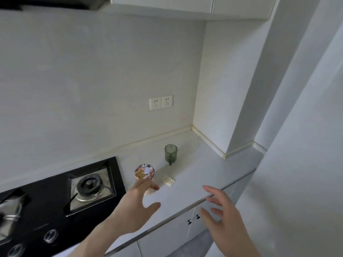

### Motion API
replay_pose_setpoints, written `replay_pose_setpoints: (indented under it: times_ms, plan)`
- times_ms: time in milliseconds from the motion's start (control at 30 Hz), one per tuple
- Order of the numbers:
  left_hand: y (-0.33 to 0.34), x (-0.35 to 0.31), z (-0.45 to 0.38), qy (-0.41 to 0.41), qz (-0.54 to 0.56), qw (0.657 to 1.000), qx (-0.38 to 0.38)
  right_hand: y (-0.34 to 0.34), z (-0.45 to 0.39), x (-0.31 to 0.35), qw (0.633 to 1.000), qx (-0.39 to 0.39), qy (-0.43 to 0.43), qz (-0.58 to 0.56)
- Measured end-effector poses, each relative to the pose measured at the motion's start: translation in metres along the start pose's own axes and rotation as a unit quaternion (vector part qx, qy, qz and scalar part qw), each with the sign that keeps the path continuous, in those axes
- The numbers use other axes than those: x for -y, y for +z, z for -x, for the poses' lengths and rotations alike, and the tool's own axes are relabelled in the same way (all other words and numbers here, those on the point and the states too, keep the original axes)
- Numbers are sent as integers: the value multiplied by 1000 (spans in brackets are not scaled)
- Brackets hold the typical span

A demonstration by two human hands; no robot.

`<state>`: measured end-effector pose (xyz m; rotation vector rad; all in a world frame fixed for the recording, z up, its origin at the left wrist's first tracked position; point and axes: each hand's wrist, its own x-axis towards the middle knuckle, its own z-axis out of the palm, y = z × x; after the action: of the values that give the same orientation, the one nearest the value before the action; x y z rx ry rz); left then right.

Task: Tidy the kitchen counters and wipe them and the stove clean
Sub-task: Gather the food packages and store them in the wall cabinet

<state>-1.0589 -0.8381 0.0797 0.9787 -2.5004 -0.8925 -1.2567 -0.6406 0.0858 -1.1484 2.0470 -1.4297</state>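
Observation:
A round tin with a cartoon-print lid [144, 172] stands on the white counter [187, 182] just right of the black gas stove [61, 197]. Beside it lies a small pale wrapped packet [168, 181], and further back a green glass mug [171, 153] stands upright. My left hand [135, 206] is stretched over the counter with fingers spread, its fingertips just below the tin and hiding the tin's lower side. My right hand [224, 217] hovers open past the counter's front edge, holding nothing.
Two wall sockets [160, 102] sit above the counter. The counter ends in a corner against a white pillar [232, 117]. Cabinet doors with small dark knobs [194, 219] lie below the edge. Stove knobs [51, 236] are at the lower left. Wall cabinets hang overhead.

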Motion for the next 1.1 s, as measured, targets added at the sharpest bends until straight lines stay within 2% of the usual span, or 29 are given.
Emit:
replay_pose_setpoints:
  times_ms: [233,500,867,1100]
  plan:
    - [-69,88,74,-122,2,989,-83,96,-22,23,991,135,-20,14]
    - [-101,145,104,-168,18,979,-111,172,-38,30,983,184,-9,13]
    - [-104,174,88,-205,26,970,-131,184,-110,6,986,161,2,34]
    - [-81,164,32,-219,16,969,-114,186,-180,-36,970,220,-7,103]
